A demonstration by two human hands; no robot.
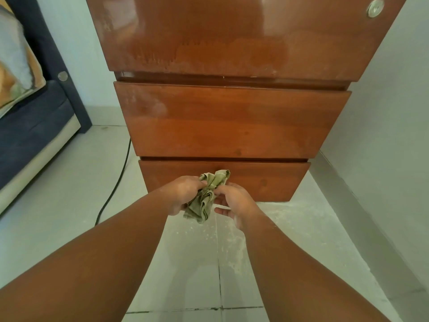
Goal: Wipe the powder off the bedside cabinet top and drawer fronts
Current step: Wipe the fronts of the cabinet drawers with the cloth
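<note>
A glossy brown bedside cabinet (232, 117) fills the upper middle of the head view. Its top (232, 36) carries a pale powder film, thickest near the front edge. The upper drawer front (232, 122) has a faint powder smear at its left side. The lower drawer front (267, 180) sits behind my hands. A crumpled olive-green cloth (206, 196) hangs between both hands in front of the lower drawer. My left hand (183, 194) grips its left side. My right hand (234, 201) pinches its right side.
White powder (290, 217) lies scattered on the tiled floor in front of and to the right of the cabinet. A black cable (116, 184) runs along the floor left of it. A dark blue bed (30, 126) with a pillow stands at left. A wall is close on the right.
</note>
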